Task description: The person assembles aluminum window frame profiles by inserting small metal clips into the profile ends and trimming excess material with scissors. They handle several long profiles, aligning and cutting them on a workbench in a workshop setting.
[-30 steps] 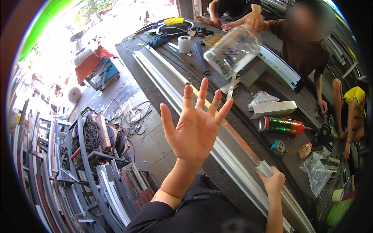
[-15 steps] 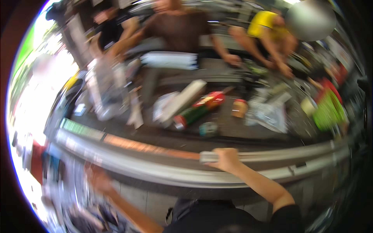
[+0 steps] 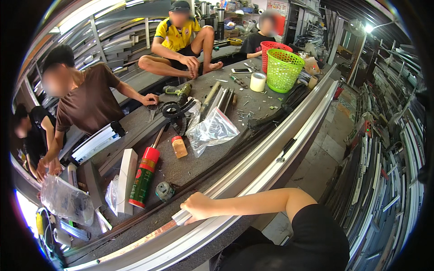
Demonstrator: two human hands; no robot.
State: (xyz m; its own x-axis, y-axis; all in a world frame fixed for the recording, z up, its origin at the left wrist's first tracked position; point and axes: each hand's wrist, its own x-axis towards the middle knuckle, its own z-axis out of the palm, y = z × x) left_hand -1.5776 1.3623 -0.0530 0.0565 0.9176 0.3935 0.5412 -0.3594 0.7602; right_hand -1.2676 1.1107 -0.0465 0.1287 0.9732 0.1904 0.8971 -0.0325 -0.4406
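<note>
By the fingers point(image 3: 192, 208) the rail point(image 3: 253, 176) is silver-grey, with an orange-brown streak point(image 3: 149, 235) to their left. Beyond them lies a red and green can point(image 3: 144, 177), a white bar point(image 3: 126, 180), a clear bag point(image 3: 211, 131) and, farthest off, a bright green basket point(image 3: 282, 70) before a red basket point(image 3: 272, 49). The bench point(image 3: 199, 162) is dark grey.

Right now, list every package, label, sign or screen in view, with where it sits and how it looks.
Spray can: lying on the bench, green label, red cap.
Plastic bag: clear, mid-bench, crumpled.
White box: long, left of the can.
Phone: flat at the far end, screen dark.
Sign: red and white, back wall.
</note>
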